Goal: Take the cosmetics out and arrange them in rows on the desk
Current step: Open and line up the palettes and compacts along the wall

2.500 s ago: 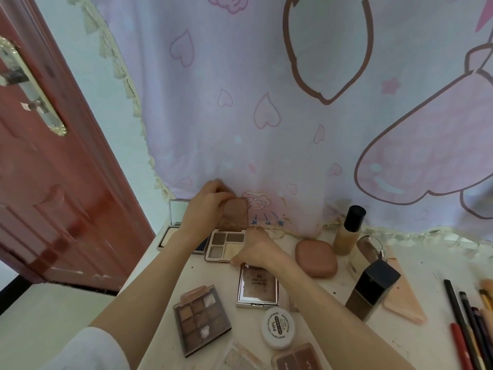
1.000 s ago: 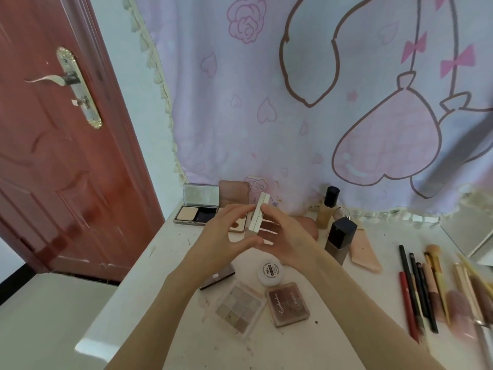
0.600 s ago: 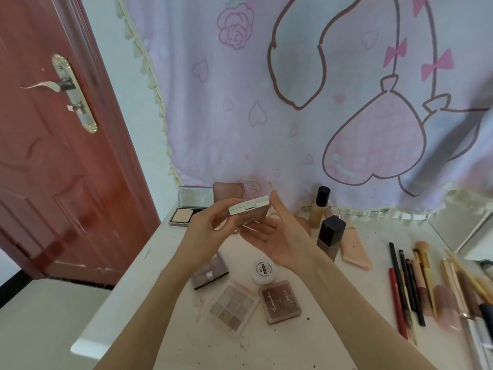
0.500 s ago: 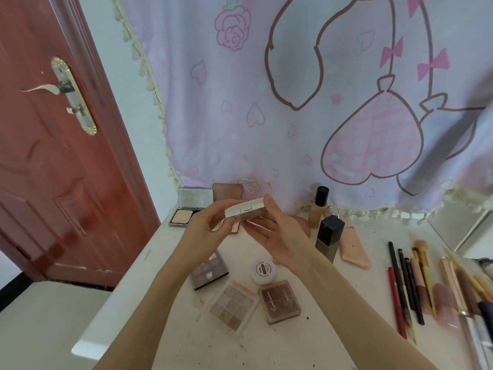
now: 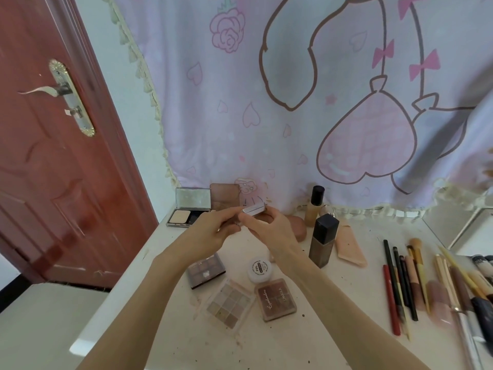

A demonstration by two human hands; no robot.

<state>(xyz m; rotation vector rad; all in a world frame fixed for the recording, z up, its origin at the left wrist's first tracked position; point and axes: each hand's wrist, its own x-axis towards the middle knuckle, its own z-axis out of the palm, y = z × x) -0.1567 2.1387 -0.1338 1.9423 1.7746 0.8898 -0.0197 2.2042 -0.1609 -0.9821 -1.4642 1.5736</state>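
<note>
Item held: a silver-edged compact point(image 5: 253, 209), raised above the white desk point(image 5: 306, 340) in front of the curtain. It is gripped between both hands; the left hand point(image 5: 210, 235) has its fingers curled to the compact's left end, and the right hand point(image 5: 269, 228) is closed round it from below and from the right. Only the compact's pale front edge is shown, so it cannot be told whether it is open.

Back row, by the curtain: an open powder compact with mirror point(image 5: 186, 210) at the left corner; a brown open palette lid point(image 5: 224, 196) just beside it; a foundation bottle with black cap point(image 5: 314, 206) standing upright; a rounded pink case point(image 5: 300, 227), partly hidden behind the right hand.

Middle: a tall dark square bottle point(image 5: 323, 240), upright; a peach tube point(image 5: 349, 248) laid flat just beside it.

Front group, below the wrists: a dark eyeshadow palette point(image 5: 205, 269); a white round jar point(image 5: 258, 268); a clear-cased nine-pan palette point(image 5: 230, 303); a reddish-brown palette point(image 5: 276, 299) touching or nearly touching the clear one.

Right side: pencils point(image 5: 392, 289) in red and black laid side by side; makeup brushes point(image 5: 418, 273) further right, blurred toward the edge.

Surroundings: a pink-and-lilac cartoon curtain point(image 5: 293, 116) hung behind the desk; a red-brown door point(image 5: 53, 169) with a metal handle at the left.
</note>
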